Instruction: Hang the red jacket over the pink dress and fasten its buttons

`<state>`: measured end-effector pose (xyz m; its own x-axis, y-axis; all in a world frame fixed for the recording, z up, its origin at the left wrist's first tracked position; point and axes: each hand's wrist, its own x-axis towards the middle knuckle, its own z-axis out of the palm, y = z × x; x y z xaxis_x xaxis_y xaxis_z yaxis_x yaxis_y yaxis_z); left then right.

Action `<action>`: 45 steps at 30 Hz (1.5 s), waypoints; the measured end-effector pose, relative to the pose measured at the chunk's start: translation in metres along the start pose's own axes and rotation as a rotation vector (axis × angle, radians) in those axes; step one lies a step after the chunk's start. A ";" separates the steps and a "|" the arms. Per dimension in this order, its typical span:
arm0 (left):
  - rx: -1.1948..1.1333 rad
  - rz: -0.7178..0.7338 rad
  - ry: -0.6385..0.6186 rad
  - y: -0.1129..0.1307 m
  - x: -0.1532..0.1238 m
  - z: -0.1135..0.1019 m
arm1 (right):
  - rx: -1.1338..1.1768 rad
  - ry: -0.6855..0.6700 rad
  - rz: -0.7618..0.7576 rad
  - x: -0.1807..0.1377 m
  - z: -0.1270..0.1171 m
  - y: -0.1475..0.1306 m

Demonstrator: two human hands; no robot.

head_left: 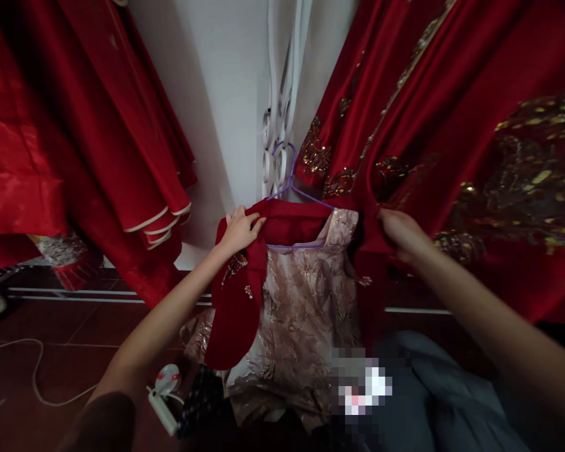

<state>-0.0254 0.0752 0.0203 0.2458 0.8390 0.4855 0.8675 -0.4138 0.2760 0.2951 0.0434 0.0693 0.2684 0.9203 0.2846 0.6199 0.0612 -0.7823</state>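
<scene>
Because the red jacket [238,326] lies mostly at the left shoulder of the brocade dress [301,301], I judge that what counts here is the span between my two hands. My left hand [242,229] is right on the jacket's shoulder, its fingers curled with the cloth pinched under the thumb. My right hand [400,231] sits beyond the dress's bare right strap, apart from it, against dark red cloth; it is blurred, and I cannot tell whether its fingers are closed on that cloth or only resting on it. So the bare strap is nearer my right hand, just inward of it, while the jacket's shoulder is under my left.

The dress's long axis runs from the purple hanger [290,182] down toward me, and the jacket's front panel drops alongside it. I see the hanger's hook up against white scrollwork [273,56], though I can't make out whether it is hooked there. Red gowns [117,113] hang well to the left; sequinned gowns [433,107] crowd close behind my right hand, so I judge the freer room is leftward, above the tiled floor [75,370].
</scene>
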 end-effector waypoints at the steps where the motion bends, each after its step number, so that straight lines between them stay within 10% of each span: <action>1: 0.012 -0.008 0.009 0.003 -0.002 0.002 | -0.069 0.122 -0.111 -0.009 0.017 -0.009; 7: 0.088 -0.102 0.127 0.009 -0.009 0.004 | -0.440 -0.015 -0.557 -0.114 0.127 -0.045; 12: 0.024 -0.070 0.132 0.002 -0.010 -0.007 | -0.249 -0.138 -0.525 -0.176 0.148 -0.020; 21: -0.007 -0.040 0.157 0.015 -0.027 -0.010 | 0.437 0.016 -0.197 -0.090 0.126 0.015; 31: -0.449 -0.208 0.329 0.016 -0.065 -0.007 | 0.013 0.051 -0.426 -0.067 0.117 -0.008; 45: -0.755 -0.046 0.099 0.046 -0.064 0.035 | 0.569 -0.366 -0.294 -0.088 0.134 -0.007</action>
<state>0.0137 0.0147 -0.0271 0.1452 0.8405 0.5220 0.3359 -0.5382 0.7730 0.1684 0.0140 -0.0241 -0.1744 0.8991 0.4014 0.1235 0.4244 -0.8970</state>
